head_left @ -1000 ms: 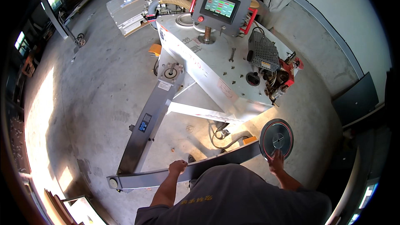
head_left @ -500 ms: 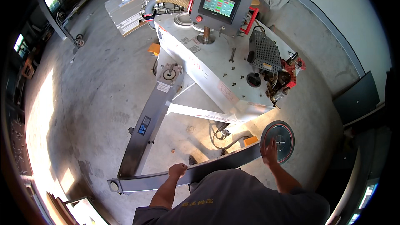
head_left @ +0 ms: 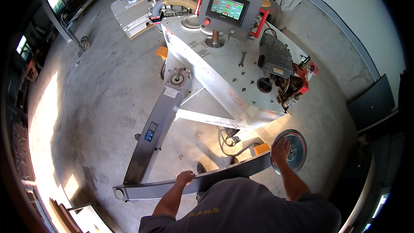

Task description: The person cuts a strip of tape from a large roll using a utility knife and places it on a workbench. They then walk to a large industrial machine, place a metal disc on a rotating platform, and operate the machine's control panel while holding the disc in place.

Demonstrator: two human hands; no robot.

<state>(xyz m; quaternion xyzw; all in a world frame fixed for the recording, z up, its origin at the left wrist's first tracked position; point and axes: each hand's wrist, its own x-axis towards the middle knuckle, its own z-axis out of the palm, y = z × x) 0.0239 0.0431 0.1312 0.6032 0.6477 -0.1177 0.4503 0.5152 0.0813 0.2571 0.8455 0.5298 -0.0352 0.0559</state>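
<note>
The left hand (head_left: 185,177) is closed around the top edge of a long grey metal arm (head_left: 172,187). This arm lies low, near the floor (head_left: 99,103), and joins a second grey arm (head_left: 157,129) that runs up to the big white machine (head_left: 224,77). The right hand (head_left: 281,151) lies flat and open on a round grey disc (head_left: 291,151) at the far end of the long arm; it presses and does not grip. Both hands are already in place on the arm and the disc, so the work looks under way, not done. The person's body hides the near side of the arm. What lies under the disc cannot be seen.
</note>
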